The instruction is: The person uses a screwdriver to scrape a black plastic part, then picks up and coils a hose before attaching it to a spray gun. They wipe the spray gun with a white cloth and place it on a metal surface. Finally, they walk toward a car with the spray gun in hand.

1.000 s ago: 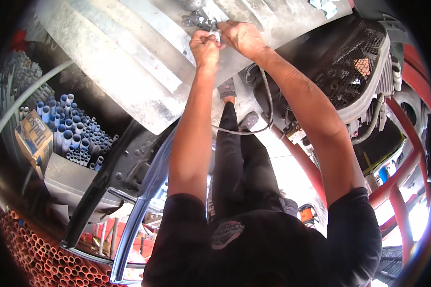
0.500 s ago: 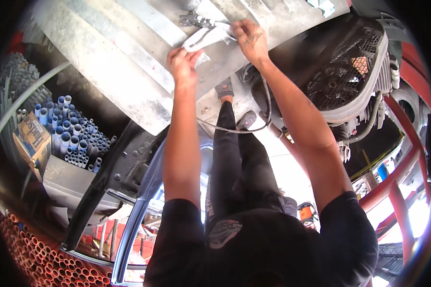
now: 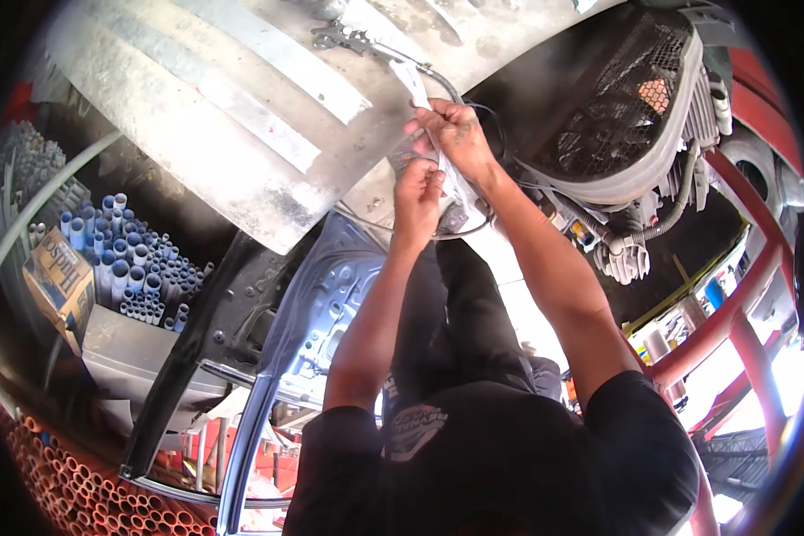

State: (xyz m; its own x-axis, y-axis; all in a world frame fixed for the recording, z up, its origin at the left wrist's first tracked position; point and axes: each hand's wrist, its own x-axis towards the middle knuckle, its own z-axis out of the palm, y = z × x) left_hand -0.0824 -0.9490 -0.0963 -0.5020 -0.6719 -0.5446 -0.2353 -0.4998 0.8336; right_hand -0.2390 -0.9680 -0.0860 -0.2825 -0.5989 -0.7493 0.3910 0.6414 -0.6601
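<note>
A thin, crumpled white strip point(image 3: 408, 80), of cloth or plastic I cannot tell, runs down between my hands. My right hand point(image 3: 460, 138) is closed around its middle, fingers bent over it. Lower and to the left, my left hand point(image 3: 418, 198) is closed in a pinch at the strip's lower part; its fingertips are partly hidden. Just beyond the strip's upper end, a dark metal tool point(image 3: 344, 38) lies on a large pale metal panel point(image 3: 214, 134). A dark hose point(image 3: 442, 82) leads from near that tool toward my right hand.
A machine with a mesh cover point(image 3: 625, 98) stands at the right, beside red metal tubes point(image 3: 750, 304). At the left are bundled blue pipes point(image 3: 129, 255), a cardboard box point(image 3: 60, 277) and orange pipes point(image 3: 89, 482). A blue vehicle door point(image 3: 304, 330) stands near my left arm.
Both hands have come nearer my body and closer together, the left one moving right. The white strip, stretched sideways between them before, now hangs lengthwise.
</note>
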